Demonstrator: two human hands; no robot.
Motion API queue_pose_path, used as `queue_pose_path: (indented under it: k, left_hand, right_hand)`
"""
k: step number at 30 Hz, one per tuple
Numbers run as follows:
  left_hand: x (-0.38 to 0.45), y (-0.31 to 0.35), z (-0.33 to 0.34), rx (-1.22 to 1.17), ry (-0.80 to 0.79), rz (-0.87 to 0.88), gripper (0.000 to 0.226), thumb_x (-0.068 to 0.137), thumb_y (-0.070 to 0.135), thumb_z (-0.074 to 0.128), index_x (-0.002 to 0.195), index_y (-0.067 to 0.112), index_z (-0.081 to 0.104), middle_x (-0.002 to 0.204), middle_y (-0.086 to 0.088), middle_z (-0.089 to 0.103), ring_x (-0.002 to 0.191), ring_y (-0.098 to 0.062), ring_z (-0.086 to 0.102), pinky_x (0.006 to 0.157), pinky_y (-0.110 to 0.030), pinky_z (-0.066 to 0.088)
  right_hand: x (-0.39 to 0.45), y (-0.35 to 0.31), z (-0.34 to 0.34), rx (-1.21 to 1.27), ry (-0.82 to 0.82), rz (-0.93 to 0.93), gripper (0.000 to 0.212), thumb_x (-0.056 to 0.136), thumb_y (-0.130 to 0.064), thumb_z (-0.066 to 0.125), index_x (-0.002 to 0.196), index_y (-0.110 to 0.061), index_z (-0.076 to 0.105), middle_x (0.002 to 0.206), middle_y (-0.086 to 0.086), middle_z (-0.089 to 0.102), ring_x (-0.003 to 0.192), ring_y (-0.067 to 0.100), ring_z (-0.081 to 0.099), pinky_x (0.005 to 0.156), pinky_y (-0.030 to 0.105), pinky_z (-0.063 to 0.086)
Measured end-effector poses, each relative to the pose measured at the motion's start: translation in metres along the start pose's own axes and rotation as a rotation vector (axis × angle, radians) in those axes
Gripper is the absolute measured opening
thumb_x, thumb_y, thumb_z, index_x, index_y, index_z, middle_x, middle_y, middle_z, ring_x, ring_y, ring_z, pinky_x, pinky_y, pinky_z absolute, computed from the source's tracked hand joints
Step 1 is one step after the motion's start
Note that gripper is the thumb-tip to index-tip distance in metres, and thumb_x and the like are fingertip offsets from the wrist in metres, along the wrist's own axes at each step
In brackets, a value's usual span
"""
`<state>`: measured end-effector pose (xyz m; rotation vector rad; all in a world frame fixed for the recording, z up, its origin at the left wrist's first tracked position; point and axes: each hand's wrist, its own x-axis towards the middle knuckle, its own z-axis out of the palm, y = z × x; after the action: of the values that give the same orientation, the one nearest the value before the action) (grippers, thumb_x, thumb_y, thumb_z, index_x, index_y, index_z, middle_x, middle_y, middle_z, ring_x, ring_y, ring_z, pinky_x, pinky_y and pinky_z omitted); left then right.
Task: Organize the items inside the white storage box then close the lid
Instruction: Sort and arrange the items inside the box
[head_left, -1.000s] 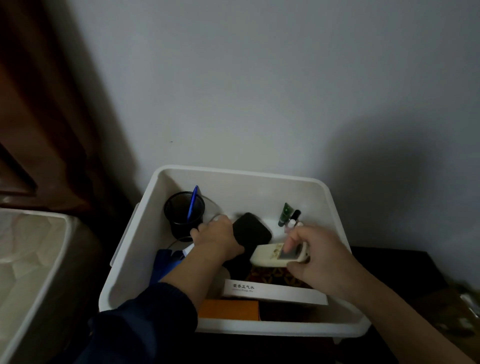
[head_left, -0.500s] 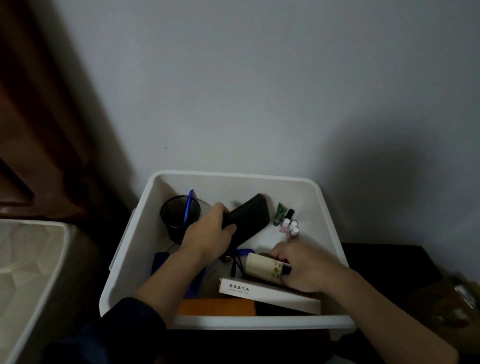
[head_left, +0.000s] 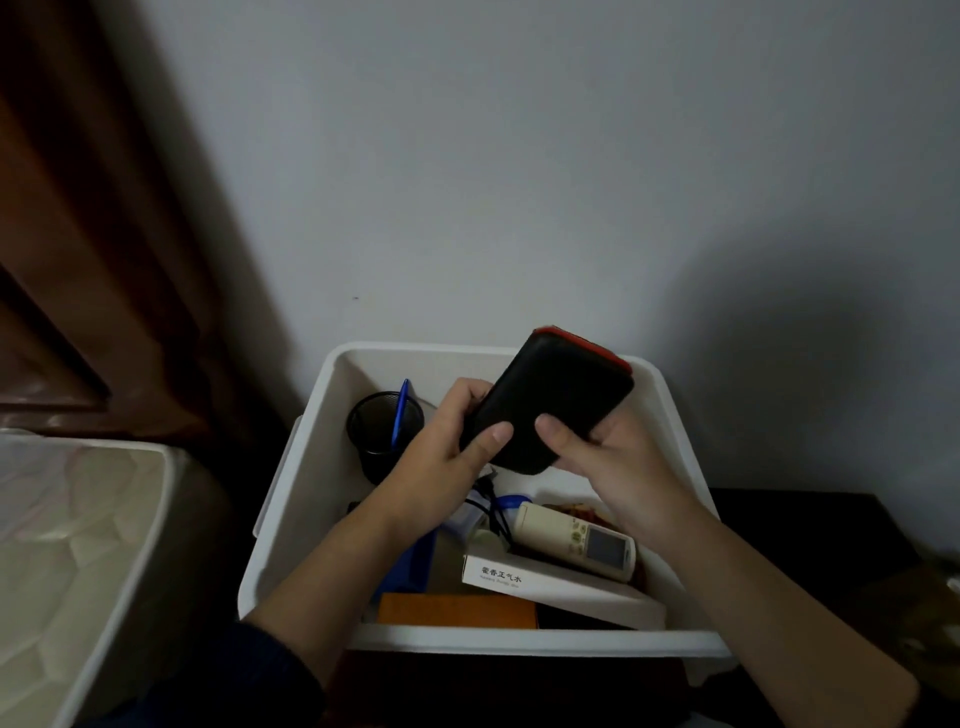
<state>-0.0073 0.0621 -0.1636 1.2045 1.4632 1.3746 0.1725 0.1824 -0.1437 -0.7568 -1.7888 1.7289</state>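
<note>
**Black case lifted clear of the box, both hands on it**

Since half a second ago you have raised the black case out of the white storage box and brought your right hand off the remote control up to it. Your left hand grips the case's near left edge, thumb on its face; your right hand grips its near right edge, thumb on top. Case is tilted, red trim at its far end, held above the box's far side. Remote control lies near the box's right wall, resting on the white carton. Orange box sits against the near wall. Black mesh pen cup with blue pen stands in the far left corner. Lid is not seen.
</note>
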Motion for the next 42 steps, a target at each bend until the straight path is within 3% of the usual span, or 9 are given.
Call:
queue_pose_path:
  k: [3, 6, 8, 11, 19, 27, 33, 39, 42]
  left_hand:
    - [0.003, -0.007, -0.006, 0.202, 0.107, -0.079, 0.029, 0.106, 0.025, 0.061, 0.130, 0.035, 0.051, 0.120, 0.016, 0.064, 0.111, -0.002, 0.065, 0.089, -0.030, 0.061]
    - [-0.001, -0.019, -0.015, 0.432, 0.149, -0.215, 0.040, 0.106, 0.010, 0.055, 0.138, 0.032, 0.049, 0.126, 0.015, 0.060, 0.114, -0.004, 0.062, 0.090, -0.023, 0.056]
    - [-0.004, -0.026, -0.015, 0.553, 0.038, -0.275, 0.036, 0.107, 0.014, 0.054, 0.139, 0.029, 0.056, 0.130, 0.012, 0.062, 0.119, -0.007, 0.061, 0.093, -0.022, 0.053]
    - [0.002, -0.021, -0.004, 0.809, -0.138, -0.259, 0.030, 0.107, 0.027, 0.055, 0.136, 0.030, 0.063, 0.131, 0.006, 0.061, 0.119, -0.014, 0.061, 0.097, -0.031, 0.052]
    - [0.057, -0.031, 0.039, 1.292, -0.413, -0.344, 0.038, 0.104, 0.033, 0.058, 0.141, 0.024, 0.063, 0.139, -0.005, 0.065, 0.132, -0.028, 0.054, 0.118, -0.048, 0.036]
    - [0.067, -0.050, 0.056, 1.444, -0.494, -0.369, 0.038, 0.096, 0.038, 0.069, 0.132, 0.025, 0.064, 0.136, -0.004, 0.063, 0.140, -0.029, 0.039, 0.121, -0.052, 0.022]
    - [0.064, -0.058, 0.050, 1.515, -0.550, -0.357, 0.038, 0.098, 0.042, 0.064, 0.133, 0.025, 0.063, 0.142, -0.006, 0.059, 0.144, -0.031, 0.037, 0.122, -0.056, 0.019]
    - [0.059, -0.049, 0.042, 1.438, -0.327, -0.206, 0.040, 0.098, 0.032, 0.067, 0.136, 0.031, 0.056, 0.131, -0.001, 0.063, 0.132, -0.023, 0.050, 0.113, -0.044, 0.030]
    - [0.050, -0.037, 0.027, 1.360, -0.200, -0.084, 0.037, 0.102, 0.029, 0.063, 0.139, 0.033, 0.057, 0.129, 0.001, 0.065, 0.127, -0.021, 0.052, 0.108, -0.041, 0.039]
  right_hand:
    - [-0.001, 0.003, 0.000, -0.079, 0.170, -0.088, 0.035, 0.094, -0.039, 0.074, 0.128, -0.039, 0.066, 0.120, -0.009, 0.076, 0.117, 0.009, 0.070, 0.099, 0.046, 0.059]
    - [0.003, 0.004, -0.002, -0.226, 0.295, -0.119, 0.033, 0.096, -0.037, 0.074, 0.112, -0.064, 0.061, 0.109, -0.022, 0.073, 0.108, 0.001, 0.069, 0.090, 0.043, 0.063]
    - [0.005, 0.011, -0.002, -0.325, 0.309, -0.120, 0.042, 0.097, -0.033, 0.074, 0.118, -0.065, 0.057, 0.111, -0.022, 0.072, 0.110, -0.002, 0.068, 0.093, 0.039, 0.061]
    - [0.009, 0.024, -0.001, -0.402, 0.296, -0.076, 0.039, 0.098, -0.030, 0.073, 0.134, -0.038, 0.059, 0.120, -0.015, 0.070, 0.117, 0.002, 0.065, 0.102, 0.039, 0.057]
    - [0.014, 0.028, -0.006, -0.515, 0.408, -0.115, 0.043, 0.100, -0.034, 0.070, 0.141, -0.029, 0.058, 0.121, -0.013, 0.068, 0.113, 0.002, 0.063, 0.091, 0.023, 0.054]
    - [0.017, 0.035, -0.008, -0.432, 0.402, -0.129, 0.040, 0.099, -0.034, 0.071, 0.137, -0.029, 0.059, 0.120, -0.013, 0.070, 0.115, 0.003, 0.066, 0.091, 0.027, 0.059]
    - [0.018, 0.041, -0.006, -0.397, 0.363, -0.134, 0.037, 0.098, -0.037, 0.072, 0.130, -0.048, 0.055, 0.118, -0.019, 0.069, 0.114, -0.001, 0.066, 0.090, 0.024, 0.059]
    - [0.020, 0.044, -0.008, -0.401, 0.393, -0.144, 0.038, 0.098, -0.037, 0.072, 0.134, -0.034, 0.059, 0.119, -0.015, 0.070, 0.114, 0.002, 0.066, 0.091, 0.031, 0.061]
    - [0.019, 0.041, -0.008, -0.398, 0.438, -0.176, 0.035, 0.097, -0.036, 0.072, 0.129, -0.040, 0.058, 0.113, -0.020, 0.069, 0.111, 0.000, 0.066, 0.089, 0.029, 0.059]
